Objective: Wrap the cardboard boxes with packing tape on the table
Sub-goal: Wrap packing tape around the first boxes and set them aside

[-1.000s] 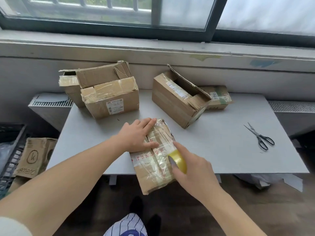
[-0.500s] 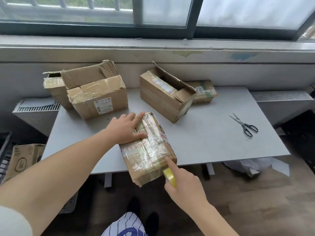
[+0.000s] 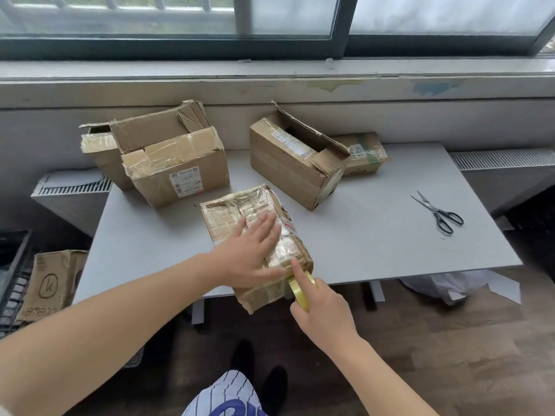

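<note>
A small cardboard box (image 3: 234, 211), shiny with layers of clear tape, lies at the front edge of the grey table (image 3: 375, 235) and overhangs it. My left hand (image 3: 252, 250) presses flat on its top with straight fingers. My right hand (image 3: 321, 307) grips a yellow roll of packing tape (image 3: 300, 291) against the box's near right corner, forefinger stretched onto the box edge. Behind stand two larger boxes at the left (image 3: 177, 166), an open box in the middle (image 3: 288, 166) and a small flat box (image 3: 365, 154) at the back.
Scissors (image 3: 440, 213) lie on the right part of the table. A printed carton (image 3: 51, 283) and a dark crate (image 3: 12, 271) stand on the floor at the left. White paper (image 3: 462, 286) lies under the table's right end. Radiator grilles flank the table.
My left hand slid from the box's left far side onto the middle of its top. The tape roll stays at the box's near corner, where it came down from the top earlier.
</note>
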`<action>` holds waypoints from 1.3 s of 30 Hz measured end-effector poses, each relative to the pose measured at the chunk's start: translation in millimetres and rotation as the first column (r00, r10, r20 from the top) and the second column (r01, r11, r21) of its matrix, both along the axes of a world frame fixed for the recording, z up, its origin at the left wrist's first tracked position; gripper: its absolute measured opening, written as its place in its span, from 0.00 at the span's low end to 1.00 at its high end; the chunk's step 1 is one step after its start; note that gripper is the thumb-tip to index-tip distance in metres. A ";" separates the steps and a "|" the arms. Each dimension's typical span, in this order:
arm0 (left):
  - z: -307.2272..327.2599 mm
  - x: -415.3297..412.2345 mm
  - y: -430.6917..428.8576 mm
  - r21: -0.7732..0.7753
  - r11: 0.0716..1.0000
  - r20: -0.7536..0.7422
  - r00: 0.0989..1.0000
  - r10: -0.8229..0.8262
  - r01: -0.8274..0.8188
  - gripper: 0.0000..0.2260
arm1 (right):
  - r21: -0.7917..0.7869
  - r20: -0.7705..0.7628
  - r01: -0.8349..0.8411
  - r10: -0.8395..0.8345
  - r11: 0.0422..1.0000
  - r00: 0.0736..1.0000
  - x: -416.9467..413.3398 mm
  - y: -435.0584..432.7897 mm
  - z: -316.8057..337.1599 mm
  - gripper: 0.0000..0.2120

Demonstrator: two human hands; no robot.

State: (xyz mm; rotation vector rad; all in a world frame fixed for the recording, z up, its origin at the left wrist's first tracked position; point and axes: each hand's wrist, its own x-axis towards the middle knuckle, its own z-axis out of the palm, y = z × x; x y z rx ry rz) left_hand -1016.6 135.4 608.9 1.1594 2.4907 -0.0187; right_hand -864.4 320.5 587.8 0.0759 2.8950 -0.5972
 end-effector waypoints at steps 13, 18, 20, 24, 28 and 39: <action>80.8 -41.5 2.5 0.352 0.913 0.159 0.975 0.157 -0.205 0.27 | -0.558 -0.215 0.119 -0.281 0.821 0.935 -78.3 10.7 107.5 0.24; 93.0 -76.5 -7.2 0.435 0.808 0.262 0.915 0.307 -0.396 0.16 | -0.533 -0.233 0.064 -0.219 0.844 0.947 -144.5 -2.4 148.4 0.29; 89.2 -89.8 -8.0 0.389 0.812 0.258 0.897 0.358 -0.436 0.14 | -0.463 -0.230 0.058 -0.183 0.885 0.956 -164.2 -11.0 148.1 0.27; 86.7 -107.5 -18.6 0.297 0.874 0.282 0.910 0.305 -0.384 0.30 | -0.362 -0.252 0.043 -0.141 0.931 0.957 -185.7 -24.5 148.9 0.25; 79.4 -133.6 -34.4 0.257 0.848 0.326 0.868 0.375 -0.463 0.37 | -0.139 -0.157 0.028 -0.050 0.990 0.986 -185.0 -26.5 159.4 0.28; 60.0 -171.7 -50.3 0.277 0.832 0.468 0.824 0.319 -0.480 0.32 | 0.113 0.195 -0.008 -0.014 0.994 0.981 -118.9 -16.2 107.7 0.32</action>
